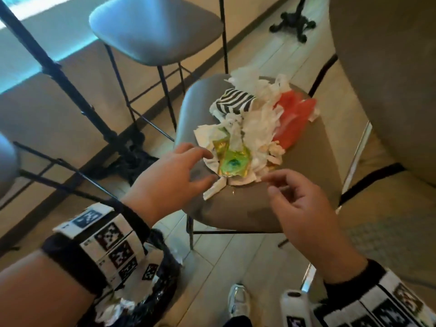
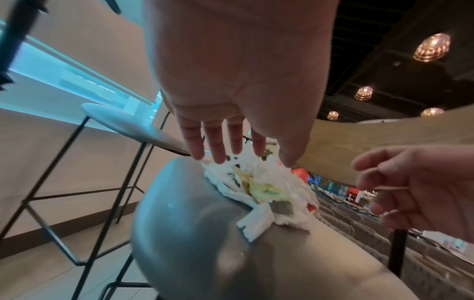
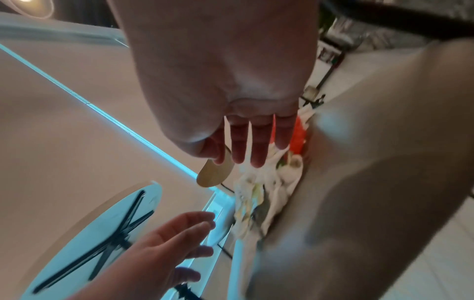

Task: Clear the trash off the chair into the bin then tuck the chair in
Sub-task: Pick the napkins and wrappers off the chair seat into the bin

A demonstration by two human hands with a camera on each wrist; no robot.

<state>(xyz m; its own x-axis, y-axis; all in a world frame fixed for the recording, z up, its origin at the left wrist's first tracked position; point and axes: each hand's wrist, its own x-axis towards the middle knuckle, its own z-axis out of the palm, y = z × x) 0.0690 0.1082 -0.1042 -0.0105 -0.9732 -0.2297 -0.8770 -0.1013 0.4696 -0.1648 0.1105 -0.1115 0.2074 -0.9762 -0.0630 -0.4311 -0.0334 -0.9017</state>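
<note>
So the trash is a messy heap sitting on the grey padded seat of the chair, piled toward the back half of the seat. Mostly crumpled white napkins, with a shiny gold-green wrapper at the front of the heap, a black-and-white striped paper at the rear, and a red-orange plastic piece on the heap's right side (could be a bag or a wrapper, too blurry to call). One folded napkin strip sticks out from the front of the heap toward the seat's front edge.

The left hand is right at the heap's front-left edge, fingers spread and relaxed, holding nothing; its fingertips hover just over the napkins in the wrist view, and I can't tell if they actually touch. The right hand is over the seat in front of the heap, fingers loosely extended and apart, nothing in it.

The bin is on the floor below the chair's front-left corner, lined with a black bag, and there's already some crumpled white paper inside. A second stool stands behind the chair to the left, and a white shoe is on the floor in front of the chair.
</note>
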